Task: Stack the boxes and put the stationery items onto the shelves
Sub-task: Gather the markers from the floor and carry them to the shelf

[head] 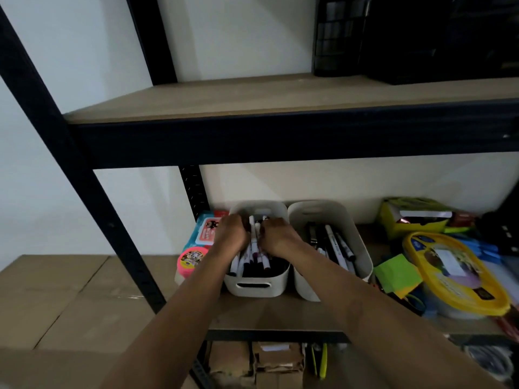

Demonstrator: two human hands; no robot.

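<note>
Inside left bin (257,286), both hands — left hand (230,234), right hand (276,237) — gripping markers (257,248)

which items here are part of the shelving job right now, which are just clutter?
In use: left hand and right hand, both in the left white bin among markers.

Lying about: right white bin, yellow-lidded tub, pink tape roll, cardboard boxes.

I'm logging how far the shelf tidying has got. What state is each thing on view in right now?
Left white bin: upright, open-topped, full of markers.
Markers: lying in left bin, both hands among them.
Left hand: inside left bin, fingers curled into markers.
Right hand: inside left bin, fingers curled into markers.
Right white bin: upright, holds pens.
Yellow-lidded tub: closed, tilted.
Upper shelf: left part bare.
</note>
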